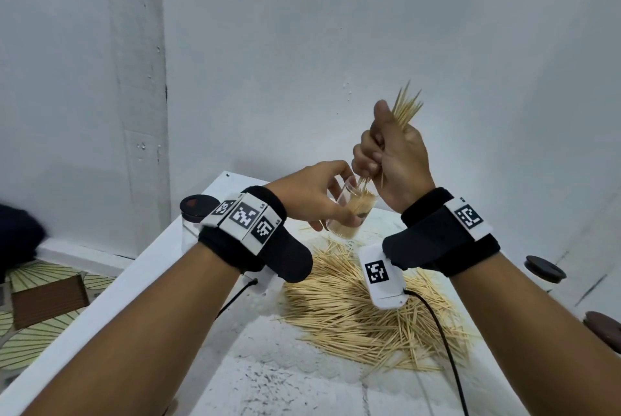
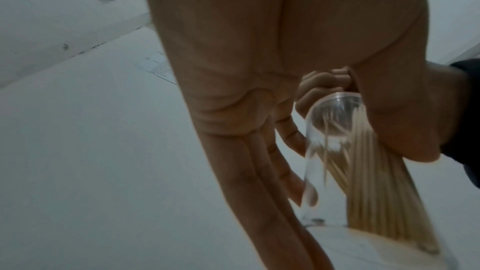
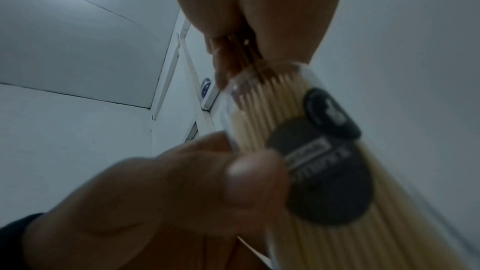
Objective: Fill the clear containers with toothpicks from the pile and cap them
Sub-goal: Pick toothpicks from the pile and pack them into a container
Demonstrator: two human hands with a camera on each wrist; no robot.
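Left hand [image 1: 312, 195] grips the container [image 1: 353, 210], tilted over the pile [image 1: 363, 308] on the bench [image 1: 188, 308] so sticks slide in. Right hand [image 1: 391, 160] fists a bundle [image 1: 406, 106], lower tips at the mouth. Roughly half full, uncapped.

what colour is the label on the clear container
Dark, black or near it, with pale lettering; the label on the clear container shows best in the right wrist view.

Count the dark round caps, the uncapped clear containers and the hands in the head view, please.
Dark round caps: 3
Uncapped clear plastic container: 1
Hands: 2, the left hand holding that container, the right hand gripping a toothpick bundle
Total: 6
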